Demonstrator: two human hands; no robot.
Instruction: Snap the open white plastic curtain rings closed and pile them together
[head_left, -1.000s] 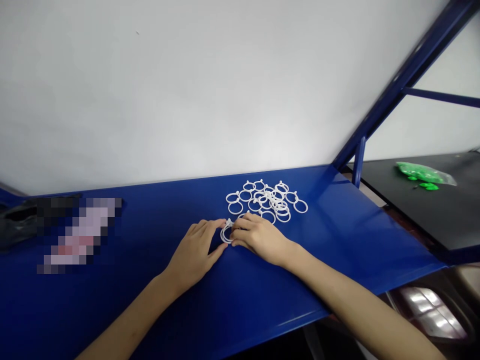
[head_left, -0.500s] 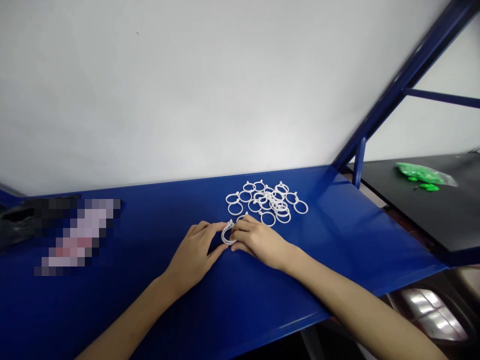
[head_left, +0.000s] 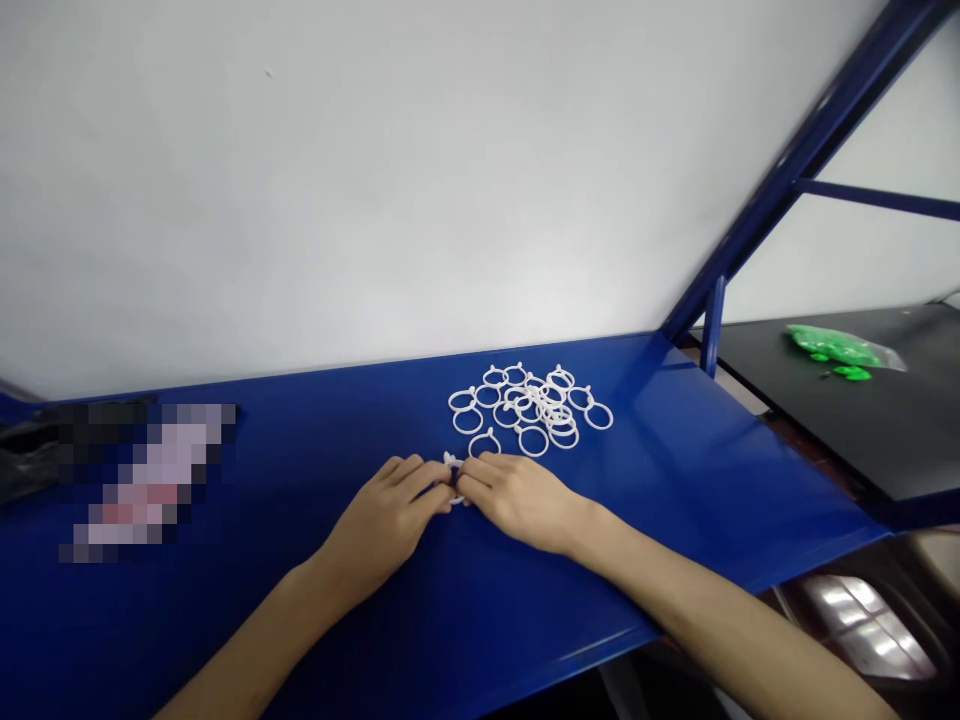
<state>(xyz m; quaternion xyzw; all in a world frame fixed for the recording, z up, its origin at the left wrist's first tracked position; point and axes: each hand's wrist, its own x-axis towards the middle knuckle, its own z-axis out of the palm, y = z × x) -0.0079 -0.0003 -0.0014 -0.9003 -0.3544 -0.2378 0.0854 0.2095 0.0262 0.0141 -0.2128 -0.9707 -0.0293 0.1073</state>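
White plastic curtain rings (head_left: 448, 460), apparently a small stack, are pinched between my hands just above or on the blue tabletop. My left hand (head_left: 394, 515) closes its thumb and fingers on their left side. From the right, my right hand (head_left: 517, 500) grips the same rings with bent fingers. Most of the held rings is hidden by the fingers; only the small knob end and a bit of the lower rim show. One loose ring (head_left: 484, 444) lies just behind my right fingers. Beyond it a pile of similar rings (head_left: 533, 442) is spread out, several overlapping.
The blue table (head_left: 322, 430) backs onto a white wall (head_left: 450, 180). At left lie a blurred-out pack (head_left: 169, 460) and a black plastic bag (head_left: 30, 450). To the right, past a blue metal frame (head_left: 712, 325), a green bag (head_left: 840, 347) rests on a black table (head_left: 885, 430).
My left fingers, spread around the rings before, have closed on them. Both hands have come closer together and cover more of the rings. The view has shifted slightly.
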